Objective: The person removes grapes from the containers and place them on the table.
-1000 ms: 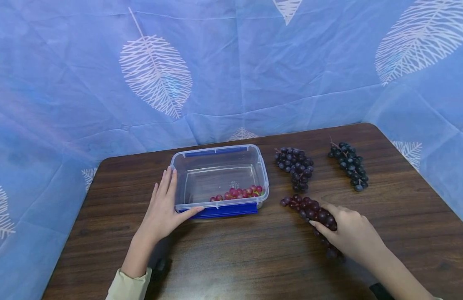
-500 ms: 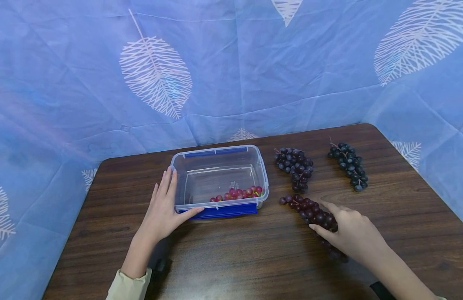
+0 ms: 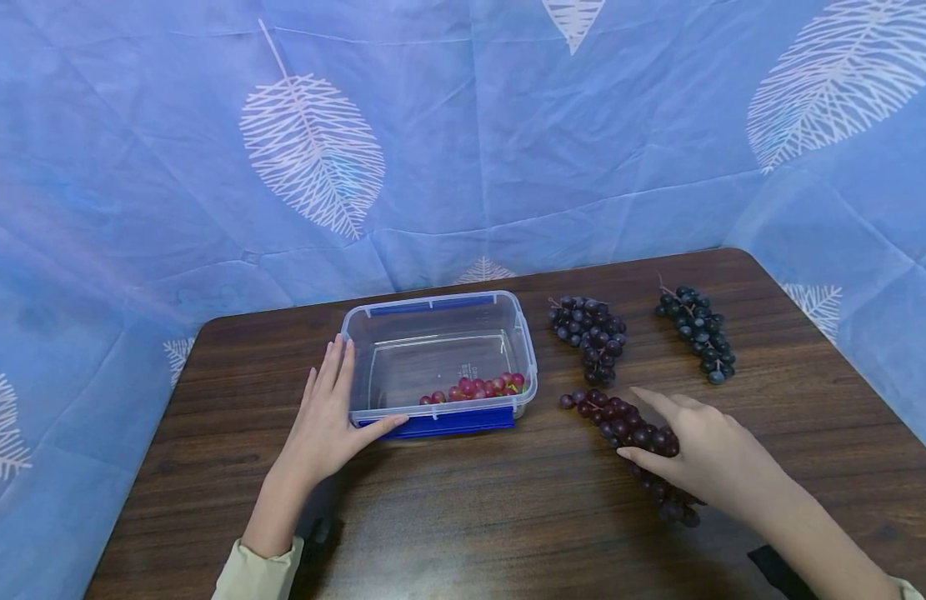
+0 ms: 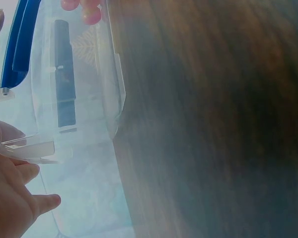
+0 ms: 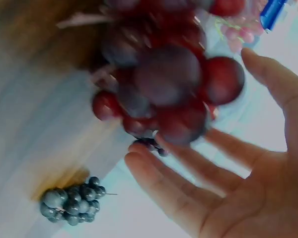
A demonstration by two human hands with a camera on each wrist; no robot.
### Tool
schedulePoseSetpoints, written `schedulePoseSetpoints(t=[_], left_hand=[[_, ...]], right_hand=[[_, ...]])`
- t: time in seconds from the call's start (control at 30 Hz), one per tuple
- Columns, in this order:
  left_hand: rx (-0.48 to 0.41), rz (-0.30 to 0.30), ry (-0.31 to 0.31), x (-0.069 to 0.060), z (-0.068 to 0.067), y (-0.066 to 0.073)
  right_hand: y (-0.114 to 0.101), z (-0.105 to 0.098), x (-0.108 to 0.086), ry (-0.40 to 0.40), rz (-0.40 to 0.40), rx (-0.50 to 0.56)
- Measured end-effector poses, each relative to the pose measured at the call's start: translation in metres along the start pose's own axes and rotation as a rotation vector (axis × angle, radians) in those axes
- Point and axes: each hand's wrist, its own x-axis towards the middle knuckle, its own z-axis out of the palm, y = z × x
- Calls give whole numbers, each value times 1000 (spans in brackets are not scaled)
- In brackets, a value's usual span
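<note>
My left hand (image 3: 322, 421) lies against the left front corner of a clear plastic food box (image 3: 528, 350), fingers straight along its side. Its thumb rests on the blue front latch (image 3: 458, 421). A small bunch of pinkish-red grapes (image 3: 478, 387) lies inside, along the front wall. On the table, right of the box, is a long bunch of dark red grapes (image 3: 620, 422). Over its near half stands my right hand (image 3: 713, 454), thumb and fingers spread on either side. The right wrist view shows those fingers (image 5: 174, 191) extended, with the dark red grapes (image 5: 169, 74) uncurled-around.
Behind the dark red bunch lies a purple-black bunch of grapes (image 3: 592, 329). Another, blue-black bunch (image 3: 698, 329) lies farther right, near the back corner. The brown wooden table (image 3: 470, 508) meets a blue leaf-patterned cloth (image 3: 447, 150) at the back.
My right hand has loosened around the dark red grapes; its fingers have straightened and it has shifted slightly right. The bunch's near end has settled a little. My left hand has stayed put.
</note>
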Motion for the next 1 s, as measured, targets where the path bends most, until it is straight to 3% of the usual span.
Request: schedulePoseSetpoints(t=[0.2,0.43,1.0], left_hand=[[-4,-1,-4,0,0,0],[-7,-9,-9,0,0,0],[-13,-10,-12,0,0,0]], right_hand=[[-6,-20,18,-103,-70,124],[-20,-37,39,-118,-163,153],[-64,-36,86,-148,-342,161]])
